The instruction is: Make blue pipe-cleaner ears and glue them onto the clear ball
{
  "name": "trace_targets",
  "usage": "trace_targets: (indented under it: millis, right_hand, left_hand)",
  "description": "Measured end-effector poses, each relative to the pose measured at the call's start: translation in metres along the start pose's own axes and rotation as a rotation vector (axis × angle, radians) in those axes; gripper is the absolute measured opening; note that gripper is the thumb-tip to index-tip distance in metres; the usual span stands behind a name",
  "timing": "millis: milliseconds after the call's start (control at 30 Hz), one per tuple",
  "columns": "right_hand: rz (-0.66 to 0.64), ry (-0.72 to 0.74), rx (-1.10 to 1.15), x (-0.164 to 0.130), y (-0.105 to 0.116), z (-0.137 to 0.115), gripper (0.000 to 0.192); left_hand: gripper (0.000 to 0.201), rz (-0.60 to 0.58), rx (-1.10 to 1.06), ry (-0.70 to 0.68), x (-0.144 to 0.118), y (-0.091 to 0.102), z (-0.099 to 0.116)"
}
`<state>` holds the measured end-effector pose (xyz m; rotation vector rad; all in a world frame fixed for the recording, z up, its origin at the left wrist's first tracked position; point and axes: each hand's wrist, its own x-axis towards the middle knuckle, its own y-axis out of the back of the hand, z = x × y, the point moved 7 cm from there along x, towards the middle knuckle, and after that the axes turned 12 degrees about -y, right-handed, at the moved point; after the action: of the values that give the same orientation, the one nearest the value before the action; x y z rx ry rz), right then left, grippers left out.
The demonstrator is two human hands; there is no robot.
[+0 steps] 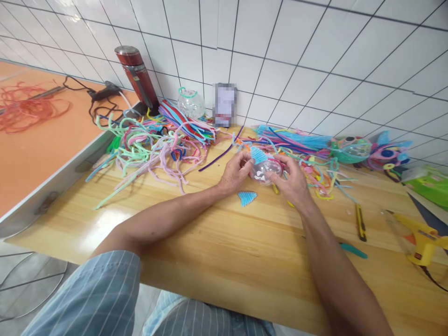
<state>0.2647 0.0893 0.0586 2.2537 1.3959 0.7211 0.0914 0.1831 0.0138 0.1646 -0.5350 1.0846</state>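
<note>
Fingers of left hand (235, 175) and right hand (292, 183) clamped from both sides on clear plastic ball (265, 170), held just above wooden table (224, 242) near its middle. Blue fan-shaped piece (259, 155) pressed against ball at 11 o'clock, narrow end toward ball, wide end pointing up and left. Ball round: no long axis. Second blue fan piece (247, 198) flat on table at 7 o'clock from ball, just beside left hand, wide end toward 6 o'clock.

No legible writing or brand anywhere; card (224, 104) against tiled wall at 11 o'clock blurred.

Loose pipe cleaners (154, 142) heaped at 9 to 10 o'clock. Red flask (137, 77) upright behind heap. Finished fish figures (367, 151) at 2 o'clock. Yellow glue gun (422, 240) at 4 o'clock, well apart. Yellow utility knife (360, 223) at 4 o'clock, nearer, long axis running 12 to 6.
</note>
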Motion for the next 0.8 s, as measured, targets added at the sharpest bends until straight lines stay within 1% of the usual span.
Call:
trace_targets:
  millis: [167, 367, 467, 633, 800]
  right_hand:
    - [-0.013, -0.006, 0.005, 0.000, -0.001, 0.000, 0.053]
    - [-0.018, -0.021, 0.000, 0.000, 0.000, -0.001, 0.054]
    - [-0.020, -0.026, -0.008, -0.001, 0.001, -0.001, 0.054]
    - [-0.014, -0.004, -0.016, -0.001, 0.001, -0.002, 0.053]
    - [-0.016, 0.000, -0.007, -0.001, 0.000, -0.004, 0.051]
  left_hand:
    - [0.015, -0.016, -0.023, 0.012, 0.000, -0.001, -0.002]
    - [0.020, -0.025, -0.021, -0.026, 0.003, -0.002, 0.004]
    - [0.022, -0.045, 0.033, -0.027, 0.005, -0.001, 0.006]
    - [0.017, -0.077, 0.161, -0.066, 0.008, 0.001, 0.010]
    - [0.015, -0.083, 0.210, -0.087, 0.009, 0.002, 0.012]
